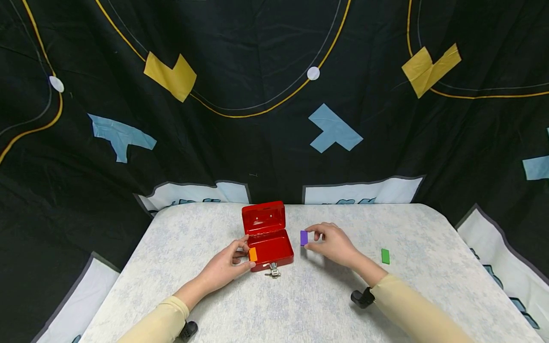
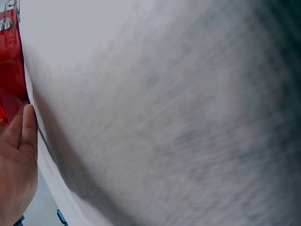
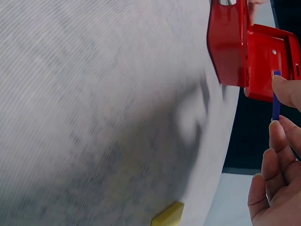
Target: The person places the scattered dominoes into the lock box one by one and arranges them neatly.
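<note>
A red metal cash box stands on the table with its lid raised at the back. My left hand is at the box's left side, thumb by the front corner. Between its thumb and fingers it holds an orange block, which overlaps the left rim. The left wrist view shows those fingertips close against the red wall; the orange block is hidden there. To the right of the box, my right hand pinches a purple block by its ends, thumb and index finger. In the right wrist view its other fingers curve loosely.
Keys hang at the lock on the box's front. A green block lies on the table, right of my right forearm. A yellow block shows at the lower edge of the right wrist view. Behind the table hangs a dark patterned curtain.
</note>
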`<act>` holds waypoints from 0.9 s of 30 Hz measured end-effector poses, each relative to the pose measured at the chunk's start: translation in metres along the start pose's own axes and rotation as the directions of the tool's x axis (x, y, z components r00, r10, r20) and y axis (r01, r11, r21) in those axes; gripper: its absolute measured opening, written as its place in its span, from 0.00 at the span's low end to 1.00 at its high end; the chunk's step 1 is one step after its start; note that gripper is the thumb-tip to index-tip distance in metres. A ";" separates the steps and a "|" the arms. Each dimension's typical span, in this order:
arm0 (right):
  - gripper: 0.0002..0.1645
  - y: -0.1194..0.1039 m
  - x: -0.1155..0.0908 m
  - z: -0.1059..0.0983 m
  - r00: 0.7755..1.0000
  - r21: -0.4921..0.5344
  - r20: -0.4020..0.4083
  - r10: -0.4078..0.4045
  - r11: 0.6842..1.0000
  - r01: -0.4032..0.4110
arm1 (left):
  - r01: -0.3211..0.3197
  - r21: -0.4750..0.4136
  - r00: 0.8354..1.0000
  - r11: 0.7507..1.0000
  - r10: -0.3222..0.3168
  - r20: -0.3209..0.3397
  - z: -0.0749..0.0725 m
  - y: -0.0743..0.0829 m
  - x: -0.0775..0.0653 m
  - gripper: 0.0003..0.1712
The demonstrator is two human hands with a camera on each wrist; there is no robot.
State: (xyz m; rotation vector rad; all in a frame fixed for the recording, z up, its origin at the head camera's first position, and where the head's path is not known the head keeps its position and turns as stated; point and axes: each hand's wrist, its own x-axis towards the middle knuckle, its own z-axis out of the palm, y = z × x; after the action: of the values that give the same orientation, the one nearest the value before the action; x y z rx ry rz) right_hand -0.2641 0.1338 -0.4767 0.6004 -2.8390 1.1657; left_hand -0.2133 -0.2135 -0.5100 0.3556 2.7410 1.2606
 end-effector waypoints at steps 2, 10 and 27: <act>0.22 -0.002 0.002 0.003 1.000 0.005 0.004 -0.001 1.000 0.001 | 0.002 0.003 1.000 1.000 -0.002 -0.001 0.000 0.000 0.000 0.23; 0.22 -0.013 0.008 0.014 1.000 0.009 0.021 -0.023 1.000 0.022 | 0.002 -0.005 1.000 1.000 -0.002 0.000 0.000 0.001 0.000 0.23; 0.25 -0.032 0.021 0.037 0.996 -0.044 0.083 -0.043 0.998 0.047 | 0.002 0.000 1.000 1.000 -0.002 -0.002 -0.001 0.001 -0.001 0.22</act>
State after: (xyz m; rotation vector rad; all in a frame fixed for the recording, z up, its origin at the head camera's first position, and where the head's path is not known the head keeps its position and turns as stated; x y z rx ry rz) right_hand -0.2676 0.0803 -0.4785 0.7225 -2.8939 1.0914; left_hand -0.2126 -0.2132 -0.5088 0.3520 2.7419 1.2614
